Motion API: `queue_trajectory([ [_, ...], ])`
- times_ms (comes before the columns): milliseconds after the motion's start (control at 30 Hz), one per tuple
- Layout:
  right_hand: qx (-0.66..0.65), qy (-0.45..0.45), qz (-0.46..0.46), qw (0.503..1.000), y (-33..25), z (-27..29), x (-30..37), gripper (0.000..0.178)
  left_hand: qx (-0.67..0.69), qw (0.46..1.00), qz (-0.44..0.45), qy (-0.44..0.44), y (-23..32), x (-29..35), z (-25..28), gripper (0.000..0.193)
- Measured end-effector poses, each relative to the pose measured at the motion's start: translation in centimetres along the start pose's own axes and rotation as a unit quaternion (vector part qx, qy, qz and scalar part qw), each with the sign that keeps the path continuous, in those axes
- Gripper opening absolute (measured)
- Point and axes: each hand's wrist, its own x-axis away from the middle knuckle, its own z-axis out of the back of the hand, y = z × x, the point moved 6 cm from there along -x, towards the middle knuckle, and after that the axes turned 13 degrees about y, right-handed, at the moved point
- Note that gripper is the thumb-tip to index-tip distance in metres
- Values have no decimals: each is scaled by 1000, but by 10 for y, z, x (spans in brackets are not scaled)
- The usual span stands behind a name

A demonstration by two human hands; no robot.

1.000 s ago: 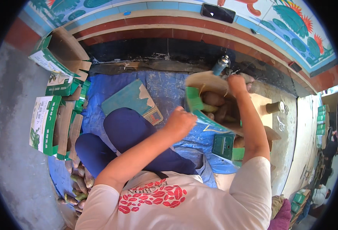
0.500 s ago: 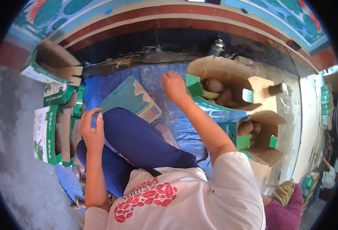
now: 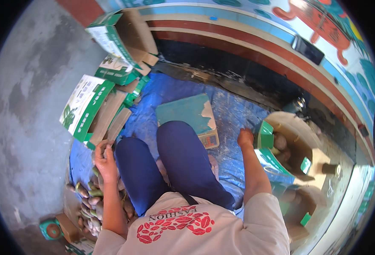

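My left hand (image 3: 106, 163) is at the brown flap of an open green-and-white carton (image 3: 84, 108), beside my left knee. Its fingers are bent around something greyish-brown that I cannot make out. A heap of pinkish and greenish root vegetables (image 3: 94, 202) lies behind that forearm. My right hand (image 3: 245, 138) is closed over the blue tarp, near the left side of an open carton (image 3: 267, 135). Whatever its fingers may hold is hidden. Inside this carton are several reddish-brown roots (image 3: 280, 142). A worn teal board (image 3: 185, 112) lies flat in front of my knees.
The blue tarp (image 3: 230, 106) reaches the wall's dark base. Another open carton (image 3: 305, 219) with roots stands near right. More cartons (image 3: 132, 36) are stacked far left. A metal flask (image 3: 297, 104) and a dark cylinder (image 3: 332, 170) stand at right. A phone-like black slab (image 3: 307, 49) is on the ledge.
The view has swung to the left, bringing the heap of roots into sight. My left hand has come down toward the carton's flap. My right hand has dropped closer to the right carton.
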Motion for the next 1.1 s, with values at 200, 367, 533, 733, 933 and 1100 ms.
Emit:
queue_trajectory([
  [200, 154, -55, 80, 983, 12, -25, 7, 23, 62, 980, 189, 7, -22, 19, 8, 16],
  [367, 276, -88, 187, 939, 25, -43, 21, 22, 11, 996, 85, 31, -22, 17, 18, 16],
  [533, 225, -24, 200, 953, 29, -37, 27, 20, -3, 994, 97, 59, -40, 21, 34, 18],
  [733, 224, 47, 178, 957, 59, -30, 50, 19, -55, 994, 62, 73, -54, 26, 48, 17],
  [933, 197, 17, 177, 964, 117, -25, 95, 27, -92, 988, 90, 88, -90, 28, 62, 17],
  [1100, 134, 69, 186, 971, 123, 9, 141, 20, -132, 982, 79, 110, -110, 11, 73, 15],
])
